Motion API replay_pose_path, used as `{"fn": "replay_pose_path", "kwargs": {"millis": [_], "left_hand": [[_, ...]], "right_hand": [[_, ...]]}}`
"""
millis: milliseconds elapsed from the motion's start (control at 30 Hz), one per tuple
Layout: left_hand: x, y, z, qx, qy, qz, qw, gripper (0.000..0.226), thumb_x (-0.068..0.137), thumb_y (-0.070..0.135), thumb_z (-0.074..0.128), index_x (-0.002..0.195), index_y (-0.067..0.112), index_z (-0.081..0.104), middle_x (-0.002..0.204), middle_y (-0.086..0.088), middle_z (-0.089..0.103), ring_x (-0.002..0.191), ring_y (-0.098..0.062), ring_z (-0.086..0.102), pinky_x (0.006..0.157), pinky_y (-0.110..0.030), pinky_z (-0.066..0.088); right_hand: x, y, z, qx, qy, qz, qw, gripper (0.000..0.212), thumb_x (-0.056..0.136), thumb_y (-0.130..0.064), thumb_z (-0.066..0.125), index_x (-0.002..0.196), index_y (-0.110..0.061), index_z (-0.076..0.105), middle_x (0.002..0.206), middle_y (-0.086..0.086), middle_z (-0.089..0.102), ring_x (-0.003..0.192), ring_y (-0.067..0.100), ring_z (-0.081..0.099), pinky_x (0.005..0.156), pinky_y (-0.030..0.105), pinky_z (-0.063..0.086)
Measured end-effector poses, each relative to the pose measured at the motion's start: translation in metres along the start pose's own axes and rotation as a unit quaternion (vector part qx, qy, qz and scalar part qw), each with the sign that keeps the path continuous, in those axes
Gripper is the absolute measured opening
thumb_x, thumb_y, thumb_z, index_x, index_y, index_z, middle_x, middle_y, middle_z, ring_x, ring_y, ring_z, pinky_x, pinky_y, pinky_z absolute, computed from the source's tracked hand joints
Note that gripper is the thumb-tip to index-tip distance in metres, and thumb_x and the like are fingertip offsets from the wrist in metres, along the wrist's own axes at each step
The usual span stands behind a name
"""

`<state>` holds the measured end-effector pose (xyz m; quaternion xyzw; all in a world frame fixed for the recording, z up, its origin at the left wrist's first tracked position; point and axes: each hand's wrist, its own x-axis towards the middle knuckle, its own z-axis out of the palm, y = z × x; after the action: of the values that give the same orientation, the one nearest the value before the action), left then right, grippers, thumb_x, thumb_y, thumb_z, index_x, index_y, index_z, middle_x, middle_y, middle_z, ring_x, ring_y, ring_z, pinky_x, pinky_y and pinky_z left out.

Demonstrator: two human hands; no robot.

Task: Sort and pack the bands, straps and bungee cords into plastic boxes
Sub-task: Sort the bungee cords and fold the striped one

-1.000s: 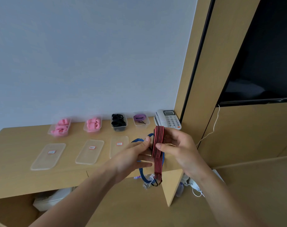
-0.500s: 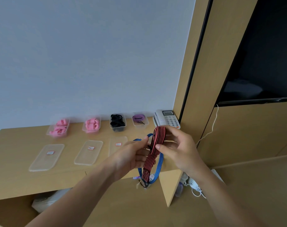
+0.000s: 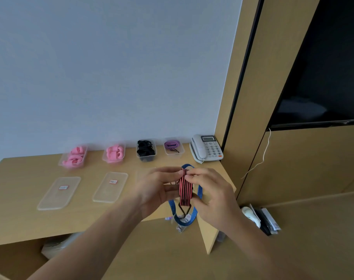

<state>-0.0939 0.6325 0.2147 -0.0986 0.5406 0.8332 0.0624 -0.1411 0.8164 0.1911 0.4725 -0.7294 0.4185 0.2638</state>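
Both hands hold a folded red-and-black striped bungee cord (image 3: 185, 187) above the desk's right front corner. My left hand (image 3: 155, 188) grips it from the left and my right hand (image 3: 210, 190) pinches its top and lower part from the right. A black hook hangs from the cord's bottom. A blue bungee cord (image 3: 199, 194) loops behind and below it. At the back of the desk stand two boxes of pink bands (image 3: 73, 156) (image 3: 113, 152), a box of black straps (image 3: 145, 150) and a box with a purple band (image 3: 173, 146).
Two clear lids (image 3: 59, 192) (image 3: 110, 186) lie on the wooden desk (image 3: 20, 178); a third is mostly hidden behind my left hand. A white telephone (image 3: 206, 148) sits in the back right corner by a wooden panel. Items lie on the floor at right (image 3: 261, 217).
The red-and-black cord has been folded shorter, its hanging end drawn up between the hands. Both hands have closed in on it.
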Motion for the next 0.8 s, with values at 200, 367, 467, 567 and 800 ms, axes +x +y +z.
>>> {"fn": "replay_pose_path", "kwargs": {"millis": [200, 367, 467, 567, 800], "left_hand": [[0.004, 0.000, -0.007, -0.026, 0.030, 0.034, 0.999, 0.046, 0.068, 0.002, 0.075, 0.114, -0.007, 0.071, 0.110, -0.025, 0.073, 0.088, -0.029, 0.074, 0.073, -0.031, 0.060], [0.004, -0.002, -0.014, -0.049, 0.026, 0.067, 0.996, 0.031, 0.076, -0.003, 0.071, 0.106, -0.003, 0.075, 0.104, -0.023, 0.073, 0.086, -0.028, 0.073, 0.074, -0.032, 0.059], [0.001, -0.006, -0.022, -0.033, 0.041, 0.092, 0.994, 0.026, 0.081, -0.009, 0.068, 0.104, 0.000, 0.076, 0.103, -0.022, 0.074, 0.089, -0.030, 0.073, 0.077, -0.032, 0.059], [-0.004, -0.012, -0.032, 0.000, 0.066, 0.117, 0.991, 0.036, 0.075, -0.007, 0.073, 0.110, 0.003, 0.073, 0.105, -0.018, 0.075, 0.093, -0.029, 0.074, 0.079, -0.032, 0.059], [-0.021, -0.022, -0.061, 0.069, 0.134, 0.154, 0.977, 0.056, 0.073, -0.015, 0.077, 0.118, 0.019, 0.069, 0.117, -0.008, 0.072, 0.097, -0.026, 0.074, 0.085, -0.040, 0.060]], "right_hand": [[-0.007, -0.011, 0.003, 0.171, -0.014, 0.191, 0.967, 0.044, 0.080, -0.006, 0.067, 0.122, -0.019, 0.070, 0.125, -0.007, 0.066, 0.122, 0.014, 0.061, 0.102, 0.034, 0.050], [0.000, -0.016, 0.008, 0.455, -0.062, 0.444, 0.770, 0.054, 0.086, -0.034, 0.065, 0.136, -0.018, 0.054, 0.120, 0.013, 0.071, 0.114, 0.030, 0.067, 0.104, 0.046, 0.050], [-0.001, -0.026, 0.019, 0.441, -0.067, 0.468, 0.763, 0.041, 0.086, -0.028, 0.072, 0.124, -0.015, 0.064, 0.101, 0.013, 0.074, 0.095, 0.034, 0.069, 0.093, 0.049, 0.057], [0.001, -0.035, 0.031, 0.450, -0.057, 0.503, 0.736, 0.022, 0.092, -0.011, 0.070, 0.113, -0.007, 0.071, 0.093, 0.014, 0.068, 0.087, 0.028, 0.063, 0.076, 0.045, 0.059], [0.006, -0.052, 0.060, 0.454, -0.034, 0.566, 0.687, 0.022, 0.093, 0.004, 0.063, 0.115, 0.004, 0.067, 0.096, 0.026, 0.068, 0.082, 0.034, 0.064, 0.067, 0.035, 0.056]]}}
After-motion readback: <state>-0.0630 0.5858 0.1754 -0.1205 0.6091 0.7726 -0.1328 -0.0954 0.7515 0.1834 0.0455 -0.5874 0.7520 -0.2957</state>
